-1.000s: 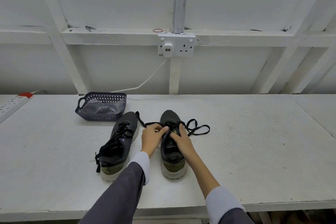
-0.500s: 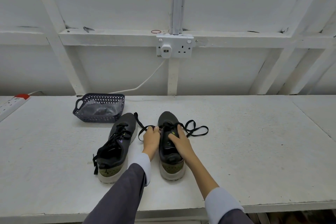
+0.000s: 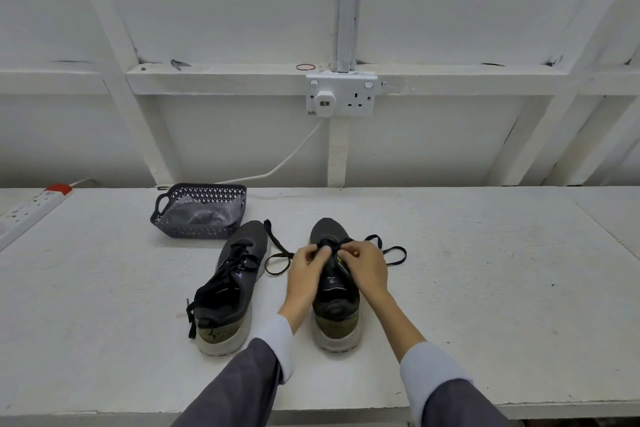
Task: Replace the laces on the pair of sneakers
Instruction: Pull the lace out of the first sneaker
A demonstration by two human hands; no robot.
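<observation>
Two dark sneakers with olive heels stand side by side on the white table, toes pointing away from me. The left sneaker [image 3: 230, 282] is laced in black. On the right sneaker [image 3: 334, 302] my left hand [image 3: 306, 270] and my right hand [image 3: 365, 265] meet over the lowest eyelets near the toe, each pinching the black lace [image 3: 277, 258]. Loose loops of that lace trail onto the table on both sides of the shoe. The exact eyelet under my fingers is hidden.
A dark perforated plastic basket [image 3: 162, 215] with a clear bag inside stands behind the left sneaker. A white power strip [image 3: 31, 206] lies at the far left. A wall socket [image 3: 341, 97] with a plugged cable is on the white wall. The table's near edge runs below my forearms.
Both hands have moved forward along the right sneaker, from its tongue area to the eyelets near the toe. The left lace loop has shifted on the table.
</observation>
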